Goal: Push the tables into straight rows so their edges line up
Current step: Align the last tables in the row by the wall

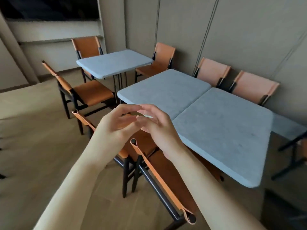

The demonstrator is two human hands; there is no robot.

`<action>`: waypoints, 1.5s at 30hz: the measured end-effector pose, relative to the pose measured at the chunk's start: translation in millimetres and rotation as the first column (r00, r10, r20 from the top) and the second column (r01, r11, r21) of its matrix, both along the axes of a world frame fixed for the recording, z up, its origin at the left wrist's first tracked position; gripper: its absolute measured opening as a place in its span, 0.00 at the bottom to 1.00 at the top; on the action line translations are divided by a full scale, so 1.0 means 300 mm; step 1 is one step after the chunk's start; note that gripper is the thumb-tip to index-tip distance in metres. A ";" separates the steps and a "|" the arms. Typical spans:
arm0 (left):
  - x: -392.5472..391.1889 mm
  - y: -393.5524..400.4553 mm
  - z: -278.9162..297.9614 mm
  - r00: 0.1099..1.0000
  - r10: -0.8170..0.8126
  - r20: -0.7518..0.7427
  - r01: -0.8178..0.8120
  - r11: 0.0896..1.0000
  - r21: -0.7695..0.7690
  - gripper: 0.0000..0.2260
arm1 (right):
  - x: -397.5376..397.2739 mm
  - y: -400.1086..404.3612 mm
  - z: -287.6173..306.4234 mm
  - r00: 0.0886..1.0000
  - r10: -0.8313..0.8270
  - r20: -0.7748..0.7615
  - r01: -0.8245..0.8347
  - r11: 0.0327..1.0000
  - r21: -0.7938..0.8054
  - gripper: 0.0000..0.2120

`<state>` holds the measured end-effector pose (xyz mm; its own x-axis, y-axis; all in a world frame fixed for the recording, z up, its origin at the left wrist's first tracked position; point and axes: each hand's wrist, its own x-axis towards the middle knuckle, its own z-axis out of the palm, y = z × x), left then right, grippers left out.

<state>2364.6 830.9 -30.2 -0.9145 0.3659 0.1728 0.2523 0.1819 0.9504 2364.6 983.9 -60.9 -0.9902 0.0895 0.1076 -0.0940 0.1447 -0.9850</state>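
Left hand (116,121) and right hand (156,123) raised together, fingers loosely spread, fingertips touching, holding nothing, above the near chair (159,176). Beyond that chair, two grey tables (199,117) butted edge to edge; third table (114,63) well apart behind them.

Beyond my raised hands I see a pale wood floor (41,146) carrying two grey tables (166,90) (229,130) pushed edge to edge, a third table (114,63) standing apart farther off, and orange chairs (89,93) around them.
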 end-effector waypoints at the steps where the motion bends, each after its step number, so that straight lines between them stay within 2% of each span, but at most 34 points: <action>1: -0.032 -0.002 -0.004 0.999 -0.035 0.000 0.035 0.999 -0.016 0.12 | -0.017 0.006 0.001 0.998 -0.054 -0.011 0.054 0.999 -0.007 0.13; 7: -0.294 -0.076 0.030 0.984 -0.175 -0.041 0.170 0.981 -0.096 0.12 | -0.215 -0.049 0.003 0.958 -0.282 -0.055 0.279 0.959 -0.054 0.12; 14: -0.626 -0.188 0.105 0.964 -0.238 -0.116 0.228 0.969 -0.093 0.11 | -0.515 -0.221 0.058 0.940 -0.328 -0.099 0.321 0.944 -0.078 0.14; 19: -0.797 -0.222 0.080 0.952 -0.296 -0.070 0.295 0.955 -0.028 0.10 | -0.623 -0.261 0.073 0.924 -0.368 -0.101 0.363 0.929 -0.068 0.14; 25: -0.973 -0.234 0.040 0.915 -0.403 -0.019 0.403 0.915 0.001 0.10 | -0.752 -0.336 0.045 0.858 -0.507 -0.088 0.502 0.862 -0.070 0.14; 33: -1.281 -0.395 0.006 0.858 -0.514 0.019 0.514 0.855 -0.075 0.11 | -1.012 -0.563 -0.026 0.780 -0.626 -0.004 0.620 0.773 -0.133 0.13; 38: -1.471 -0.469 -0.005 0.829 -0.557 0.050 0.559 0.822 -0.105 0.12 | -1.152 -0.677 -0.044 0.762 -0.647 0.031 0.646 0.755 -0.111 0.15; 42: -1.552 -0.474 -0.068 0.802 -0.594 0.066 0.597 0.796 -0.100 0.11 | -1.204 -0.717 -0.091 0.702 -0.711 0.047 0.712 0.696 -0.098 0.17; 45: -1.573 -0.439 -0.125 0.764 -0.639 0.092 0.645 0.757 -0.103 0.12 | -1.208 -0.718 -0.133 0.646 -0.759 0.079 0.763 0.639 -0.099 0.16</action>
<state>1892.8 699.3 -67.5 -0.4630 0.8850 0.0494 0.3070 0.1078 0.9456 2002.3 768.5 -100.9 -0.5685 0.8224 0.0197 0.0252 0.0413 -0.9988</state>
